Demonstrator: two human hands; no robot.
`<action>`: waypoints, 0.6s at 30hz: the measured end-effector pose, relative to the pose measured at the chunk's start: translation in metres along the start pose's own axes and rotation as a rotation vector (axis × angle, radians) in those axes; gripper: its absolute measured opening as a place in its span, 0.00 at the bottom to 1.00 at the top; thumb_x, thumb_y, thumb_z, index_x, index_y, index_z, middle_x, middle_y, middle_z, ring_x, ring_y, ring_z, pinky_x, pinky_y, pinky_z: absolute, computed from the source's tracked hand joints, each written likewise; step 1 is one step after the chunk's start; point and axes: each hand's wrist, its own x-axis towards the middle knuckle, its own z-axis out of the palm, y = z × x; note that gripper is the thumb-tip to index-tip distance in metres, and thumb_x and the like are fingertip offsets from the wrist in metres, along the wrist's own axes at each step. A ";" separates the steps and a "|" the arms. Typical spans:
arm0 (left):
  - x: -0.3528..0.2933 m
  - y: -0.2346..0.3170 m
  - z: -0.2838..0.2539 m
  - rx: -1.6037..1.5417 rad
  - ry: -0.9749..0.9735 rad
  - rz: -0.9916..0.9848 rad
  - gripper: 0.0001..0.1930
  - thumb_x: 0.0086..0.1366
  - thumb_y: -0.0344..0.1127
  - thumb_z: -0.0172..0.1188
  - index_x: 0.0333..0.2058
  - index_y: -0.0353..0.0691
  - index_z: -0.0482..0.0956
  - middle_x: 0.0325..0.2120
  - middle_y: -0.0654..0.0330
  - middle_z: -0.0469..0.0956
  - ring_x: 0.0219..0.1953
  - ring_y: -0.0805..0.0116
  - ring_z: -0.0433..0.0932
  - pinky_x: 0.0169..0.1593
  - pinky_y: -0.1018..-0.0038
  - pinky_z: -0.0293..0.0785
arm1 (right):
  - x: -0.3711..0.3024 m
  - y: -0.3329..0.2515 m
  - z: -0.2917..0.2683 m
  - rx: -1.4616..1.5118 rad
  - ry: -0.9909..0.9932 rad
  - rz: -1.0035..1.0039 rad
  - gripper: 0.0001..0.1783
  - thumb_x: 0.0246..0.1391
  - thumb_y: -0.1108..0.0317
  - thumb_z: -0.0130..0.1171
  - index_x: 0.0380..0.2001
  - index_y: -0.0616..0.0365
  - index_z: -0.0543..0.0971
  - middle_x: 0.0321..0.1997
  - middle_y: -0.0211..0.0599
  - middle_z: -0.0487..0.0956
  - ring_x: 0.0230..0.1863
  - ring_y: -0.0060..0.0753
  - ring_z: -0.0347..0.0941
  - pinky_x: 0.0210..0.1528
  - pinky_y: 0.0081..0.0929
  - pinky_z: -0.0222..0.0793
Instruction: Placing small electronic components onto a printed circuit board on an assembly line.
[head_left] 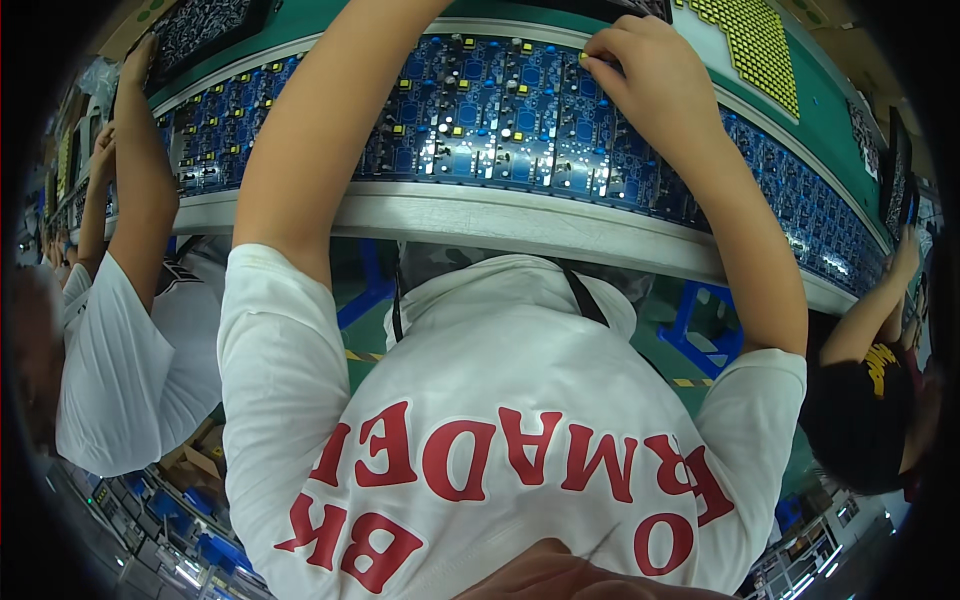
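My right hand [655, 80] is over the far edge of a long row of blue circuit boards [545, 140]. Its thumb and forefinger pinch a small yellow component [584, 59] just above a board. My left forearm [335, 110] crosses the boards and runs out at the top edge, so the left hand is out of sight. Boards left of the right hand carry several small yellow parts [525, 48] and dark and silvery parts. Those to its right show no yellow parts.
A pale rail [520, 220] borders the boards on the near side. Beyond them, a white sheet with rows of yellow components [745, 50] lies on a green surface [835, 135]. A black tray [205, 35] of dark parts is far left. Co-workers' arms [145, 180] reach in at both sides.
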 end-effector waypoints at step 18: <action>-0.077 0.037 -0.024 -0.611 -0.305 -0.221 0.09 0.65 0.27 0.63 0.43 0.33 0.85 0.32 0.57 0.87 0.31 0.73 0.80 0.39 0.73 0.76 | 0.006 -0.008 -0.011 0.051 -0.013 0.053 0.07 0.52 0.67 0.65 0.25 0.58 0.82 0.31 0.45 0.80 0.41 0.51 0.78 0.47 0.45 0.73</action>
